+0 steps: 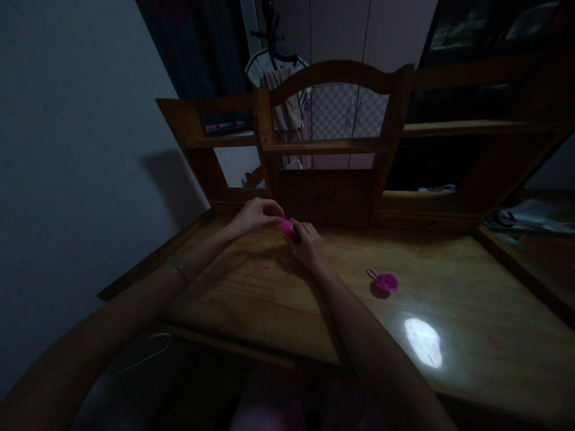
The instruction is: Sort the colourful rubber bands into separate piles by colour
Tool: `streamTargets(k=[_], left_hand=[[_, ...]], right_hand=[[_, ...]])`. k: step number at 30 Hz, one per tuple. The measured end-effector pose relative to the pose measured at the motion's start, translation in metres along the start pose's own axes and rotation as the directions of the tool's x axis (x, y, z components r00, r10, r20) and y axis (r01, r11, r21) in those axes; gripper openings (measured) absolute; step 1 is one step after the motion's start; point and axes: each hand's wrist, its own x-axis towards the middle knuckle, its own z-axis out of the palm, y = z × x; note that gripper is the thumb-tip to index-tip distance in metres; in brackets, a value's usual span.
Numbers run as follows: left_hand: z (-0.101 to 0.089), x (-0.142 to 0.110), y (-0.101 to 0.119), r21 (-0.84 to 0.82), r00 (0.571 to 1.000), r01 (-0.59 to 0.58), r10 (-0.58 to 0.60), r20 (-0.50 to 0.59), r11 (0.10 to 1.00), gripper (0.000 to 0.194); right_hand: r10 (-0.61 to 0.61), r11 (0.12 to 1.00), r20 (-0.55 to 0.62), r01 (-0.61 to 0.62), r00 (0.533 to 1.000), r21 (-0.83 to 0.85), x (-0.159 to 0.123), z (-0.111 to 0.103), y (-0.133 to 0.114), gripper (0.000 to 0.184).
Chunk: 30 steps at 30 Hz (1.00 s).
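Near the back of the wooden desk, my right hand [308,243] is wrapped round a small shiny pink object [287,227] with a dark part by the fingers; its exact kind is too small and dim to tell. From the left, my left hand [258,216] pinches with thumb and fingertips at the pink object's near-left end. Small pink scraps [266,268] lie on the desk below the hands. To the right of my right forearm sits a pink cup-like piece [387,283] with a pale pink loop handle, tipped on its side.
The desk [449,263] has a wooden shelf unit [332,146] along its back edge. A white wall [90,149] rises at the left. A bright light reflection lies on the desk at the front right. Clothes [283,90] hang behind the shelves.
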Motion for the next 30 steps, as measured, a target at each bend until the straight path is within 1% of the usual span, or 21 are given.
streamTargets(k=[3,6,8,10,13,18,22,24,26,28,30], left_hand=[[0.000,-0.001,0.002,0.023,0.998,0.009,-0.008,-0.056,1.000,0.028],[-0.004,-0.002,0.003,0.046,0.992,0.020,-0.014,-0.129,0.999,0.031],[-0.007,-0.003,0.001,0.034,0.987,0.047,-0.041,-0.158,0.998,0.033],[-0.009,-0.004,-0.001,-0.033,0.986,0.104,-0.107,-0.126,0.994,0.037],[-0.005,-0.007,-0.004,-0.133,0.977,0.200,-0.207,-0.040,0.971,0.042],[0.006,-0.007,-0.002,-0.168,0.972,0.234,-0.234,0.019,0.958,0.040],[0.007,-0.002,-0.001,-0.222,0.950,0.312,-0.307,0.057,0.924,0.035],[0.008,0.000,-0.007,-0.269,0.928,0.371,-0.361,0.088,0.889,0.035],[0.010,0.002,-0.017,-0.348,0.902,0.431,-0.404,0.152,0.832,0.035],[0.012,0.003,-0.027,-0.430,0.883,0.470,-0.416,0.219,0.771,0.034],[0.013,0.004,-0.034,-0.479,0.870,0.493,-0.424,0.253,0.727,0.034]], right_hand=[[0.002,1.000,-0.007,-0.002,1.000,0.005,0.000,0.000,0.001,0.047],[-0.002,1.000,-0.014,0.002,1.000,0.013,-0.001,0.000,0.002,0.047],[-0.002,1.000,-0.019,0.002,1.000,0.015,-0.001,0.000,0.002,0.048],[0.003,1.000,-0.023,-0.003,1.000,0.015,-0.001,0.000,0.002,0.047],[0.009,1.000,-0.022,-0.009,1.000,0.012,-0.001,0.001,0.002,0.047],[-0.011,1.000,-0.022,0.011,1.000,0.008,0.001,0.000,0.001,0.048],[-0.031,0.999,-0.013,0.031,0.999,-0.007,0.001,-0.001,0.001,0.049],[-0.041,0.999,-0.011,0.041,0.999,-0.015,0.001,0.000,0.001,0.048],[-0.060,0.998,-0.009,0.060,0.998,-0.021,0.000,0.001,0.001,0.046],[-0.078,0.997,-0.003,0.078,0.997,-0.021,0.000,0.001,0.001,0.045],[-0.081,0.997,-0.004,0.080,0.997,-0.015,0.000,0.001,0.001,0.046]])
